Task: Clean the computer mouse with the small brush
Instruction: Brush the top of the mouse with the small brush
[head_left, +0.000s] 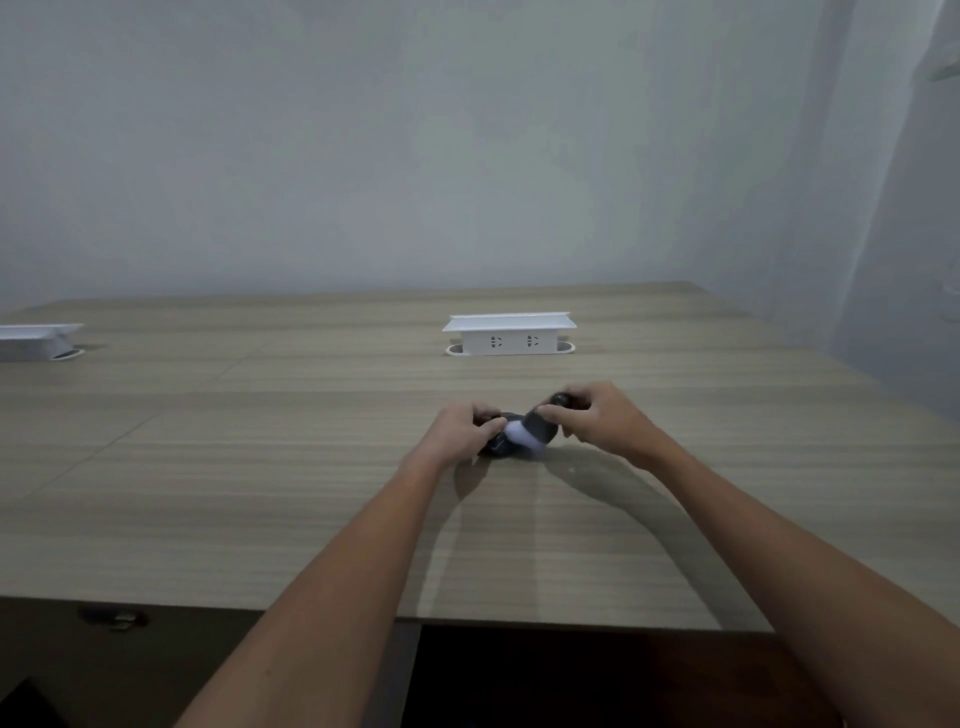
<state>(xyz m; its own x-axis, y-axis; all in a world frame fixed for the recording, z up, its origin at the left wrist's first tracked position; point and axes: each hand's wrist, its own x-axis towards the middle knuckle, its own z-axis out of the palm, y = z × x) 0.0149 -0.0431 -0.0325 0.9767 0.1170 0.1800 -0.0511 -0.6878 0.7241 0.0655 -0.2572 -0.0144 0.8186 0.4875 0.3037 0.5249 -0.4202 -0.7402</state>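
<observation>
While brushing is under way, left hand (460, 431) fingers clamped on the dark rounded plastic mouse (498, 444) on the pale wood-grain worktop (260, 493). Right hand (597, 415) fingers pinched around the small dark-handled, white-bristled brush (530, 428), tuft on the shell. Next, probably short sweeps along seams.

Pale wood-grain table (260, 467), dark computer mouse (500, 446) resting on it, two white socket boxes (510, 335) behind

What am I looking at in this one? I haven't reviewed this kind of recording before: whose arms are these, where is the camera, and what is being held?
There is no machine here. A person wears one wide-angle camera on the head, looking forward and down, so the two bare arms reaching in from the bottom are their own. On the wooden table the left hand steadies a dark computer mouse, mostly hidden by the fingers. The right hand grips the dark handle of a small brush, whose pale bristles press on the mouse. Farther back stand a white socket box and, at the left edge, a second white box.
</observation>
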